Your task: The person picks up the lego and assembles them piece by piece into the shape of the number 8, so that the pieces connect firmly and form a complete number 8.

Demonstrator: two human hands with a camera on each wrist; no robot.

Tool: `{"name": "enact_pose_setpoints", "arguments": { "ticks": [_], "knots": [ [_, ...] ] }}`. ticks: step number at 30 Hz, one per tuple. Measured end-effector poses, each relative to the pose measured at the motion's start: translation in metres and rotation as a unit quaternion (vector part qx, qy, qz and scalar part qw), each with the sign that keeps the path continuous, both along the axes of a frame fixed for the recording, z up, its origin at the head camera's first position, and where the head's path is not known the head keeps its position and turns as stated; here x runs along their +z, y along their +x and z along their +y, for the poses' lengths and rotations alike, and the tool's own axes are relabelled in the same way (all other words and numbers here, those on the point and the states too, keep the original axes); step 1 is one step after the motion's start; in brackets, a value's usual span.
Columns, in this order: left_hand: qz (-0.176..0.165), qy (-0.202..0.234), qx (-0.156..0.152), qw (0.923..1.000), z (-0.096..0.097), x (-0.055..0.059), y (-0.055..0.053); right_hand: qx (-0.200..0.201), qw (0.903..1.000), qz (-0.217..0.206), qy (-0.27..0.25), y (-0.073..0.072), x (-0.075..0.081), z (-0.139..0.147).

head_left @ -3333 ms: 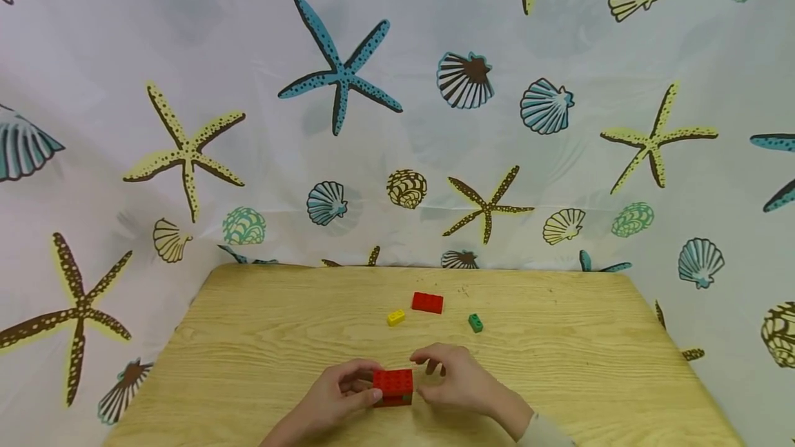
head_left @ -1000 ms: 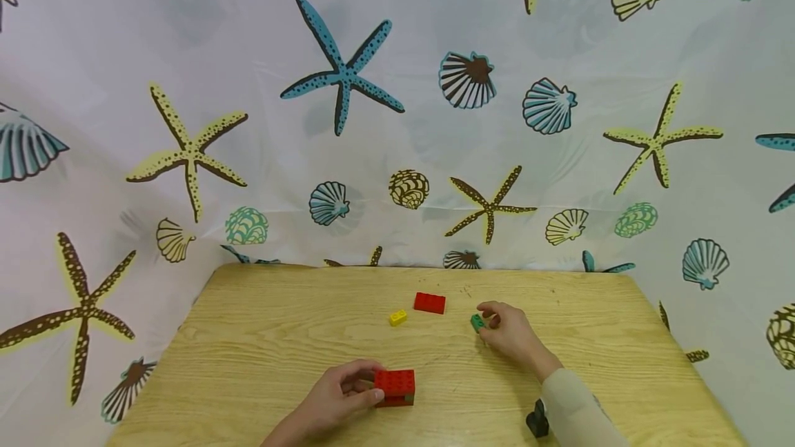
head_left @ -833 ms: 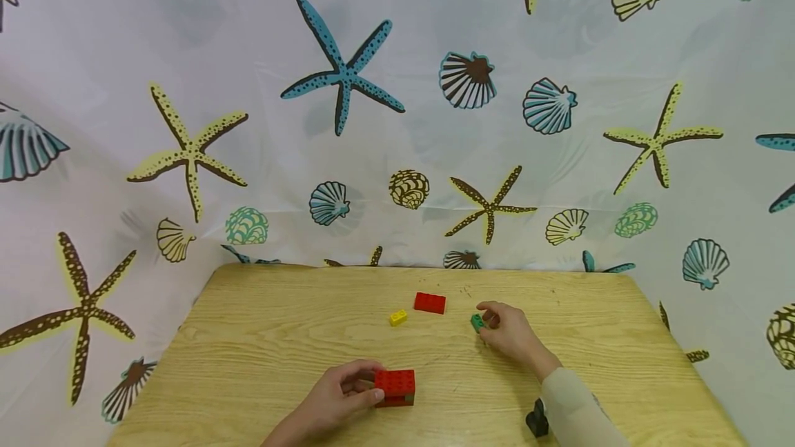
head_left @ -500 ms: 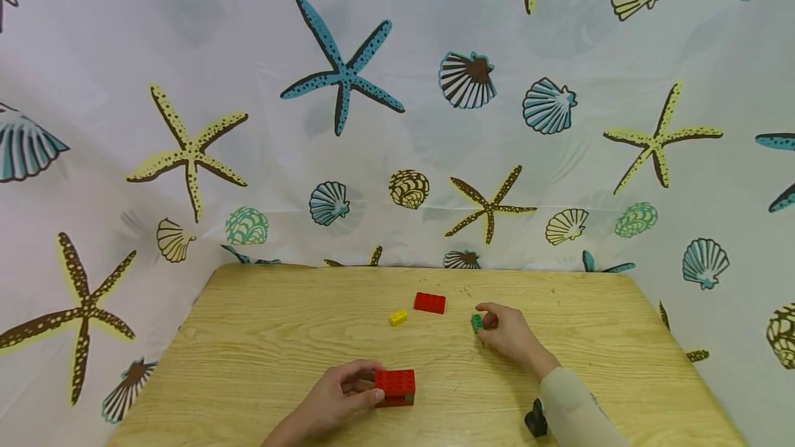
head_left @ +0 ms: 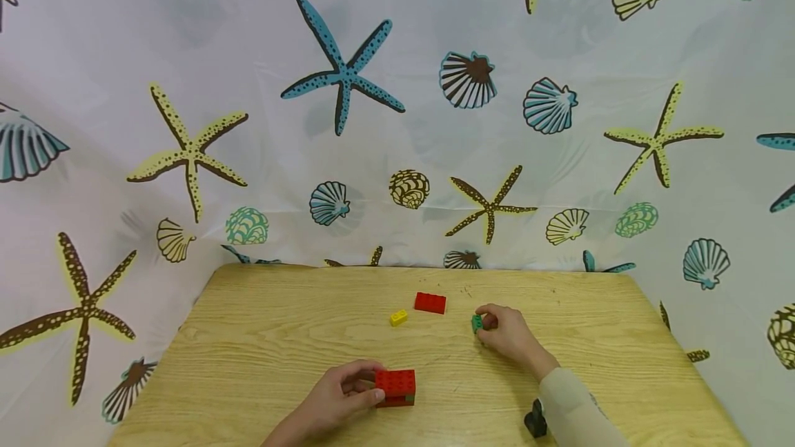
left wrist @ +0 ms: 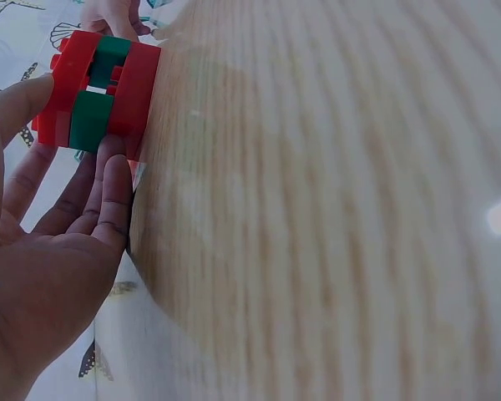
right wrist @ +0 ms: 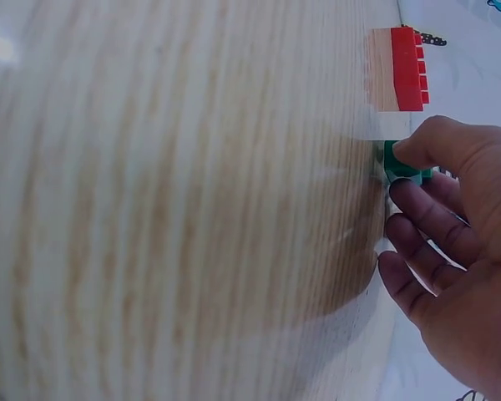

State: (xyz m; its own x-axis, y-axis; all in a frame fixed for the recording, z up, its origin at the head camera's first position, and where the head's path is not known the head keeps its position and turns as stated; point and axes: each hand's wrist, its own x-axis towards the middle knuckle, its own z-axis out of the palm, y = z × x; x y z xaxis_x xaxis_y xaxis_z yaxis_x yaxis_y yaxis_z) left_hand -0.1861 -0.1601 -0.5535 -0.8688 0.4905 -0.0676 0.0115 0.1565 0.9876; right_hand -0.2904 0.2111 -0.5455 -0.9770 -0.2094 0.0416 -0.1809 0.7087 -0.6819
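At the near middle of the table, my left hand (head_left: 338, 397) grips a block of toy building bricks (head_left: 395, 383), thumb on the near side and fingers behind. In the left wrist view this brick block (left wrist: 134, 96) has two red layers with green bricks between them and a gap in the middle. Farther right, my right hand (head_left: 512, 338) pinches a small green brick (head_left: 476, 323) between thumb and index finger. The right wrist view shows the thumb covering part of that green brick (right wrist: 398, 170), low at the table surface, with the other fingers loosely bent.
A red brick (head_left: 430, 303) lies on the wooden table (head_left: 279, 336) left of and beyond my right hand. Near it lies a small yellow brick (head_left: 398, 317). A black object (head_left: 536, 419) shows beside the right sleeve. A patterned curtain (head_left: 397, 150) stands behind the table.
My right hand has gone from beside the brick block to the green brick, and its fingers have closed on it and turned it slightly. My left hand keeps its hold.
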Motion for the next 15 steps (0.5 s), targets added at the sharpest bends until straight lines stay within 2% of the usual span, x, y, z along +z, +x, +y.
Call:
{"name": "enact_pose_setpoints", "arguments": {
  "ticks": [15],
  "knots": [
    [-0.003, -0.002, 0.000, 1.0000, -0.0002, -0.0015, -0.0016, -0.005, 0.9997, 0.020, 0.011, 0.0089, 0.0015, -0.0050]
  ]
}}
